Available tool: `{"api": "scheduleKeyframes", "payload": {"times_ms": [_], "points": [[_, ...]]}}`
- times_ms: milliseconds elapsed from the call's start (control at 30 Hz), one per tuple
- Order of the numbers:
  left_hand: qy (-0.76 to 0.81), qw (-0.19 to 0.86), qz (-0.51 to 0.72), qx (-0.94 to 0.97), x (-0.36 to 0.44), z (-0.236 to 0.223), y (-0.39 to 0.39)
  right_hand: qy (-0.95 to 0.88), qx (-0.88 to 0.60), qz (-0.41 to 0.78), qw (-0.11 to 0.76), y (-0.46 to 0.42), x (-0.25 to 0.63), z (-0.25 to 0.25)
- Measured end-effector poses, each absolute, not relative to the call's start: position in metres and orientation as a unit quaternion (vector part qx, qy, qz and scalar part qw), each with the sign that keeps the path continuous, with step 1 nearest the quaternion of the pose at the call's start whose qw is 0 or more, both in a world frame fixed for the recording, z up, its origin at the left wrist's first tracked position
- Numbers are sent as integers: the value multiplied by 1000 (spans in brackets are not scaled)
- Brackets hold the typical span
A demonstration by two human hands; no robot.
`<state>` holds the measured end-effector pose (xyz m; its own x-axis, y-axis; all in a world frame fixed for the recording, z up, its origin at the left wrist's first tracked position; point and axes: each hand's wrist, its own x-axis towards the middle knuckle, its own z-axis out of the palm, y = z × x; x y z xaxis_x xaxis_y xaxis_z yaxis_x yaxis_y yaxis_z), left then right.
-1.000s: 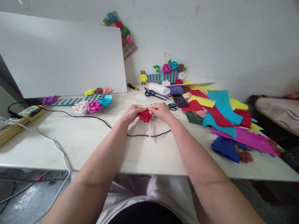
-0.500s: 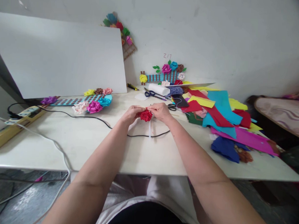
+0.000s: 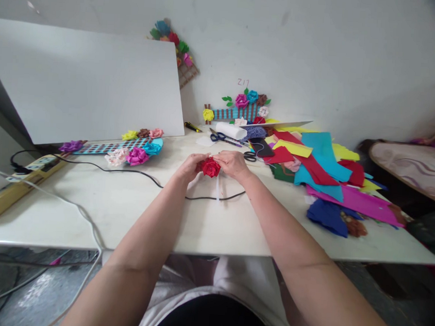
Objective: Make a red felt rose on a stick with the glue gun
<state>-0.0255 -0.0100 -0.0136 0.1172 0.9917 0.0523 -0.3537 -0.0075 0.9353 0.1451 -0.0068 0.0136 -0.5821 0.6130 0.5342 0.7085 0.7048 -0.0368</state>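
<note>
A small red fabric rose (image 3: 210,167) sits between both hands above the white table (image 3: 127,212). My left hand (image 3: 190,165) pinches the rose from the left, fingers curled round it. My right hand (image 3: 233,164) closes on it from the right. A thin white strip (image 3: 218,187) hangs down below the rose. A black cable (image 3: 208,197) runs along the table just under the hands.
A pile of coloured felt sheets (image 3: 322,173) covers the right side. Scissors (image 3: 222,138), a white roll (image 3: 231,130) and blue yarn lie behind the hands. Flower-decorated woven pieces (image 3: 131,146) lie left; another (image 3: 238,108) leans on the wall. A white board (image 3: 83,83) and a power strip (image 3: 27,170) stand left.
The rose has turned slightly and risen a little between my fingers. Both hands stay in nearly the same place.
</note>
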Motion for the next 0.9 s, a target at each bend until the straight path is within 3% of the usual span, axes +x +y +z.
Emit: {"api": "scheduleKeyframes", "payload": {"times_ms": [433, 900], "points": [[335, 581, 542, 507, -28, -18, -8, -900, -349, -104, 240, -5, 152, 15], [370, 569, 500, 538, -29, -15, -10, -875, -370, 92, 297, 6, 163, 14]]}}
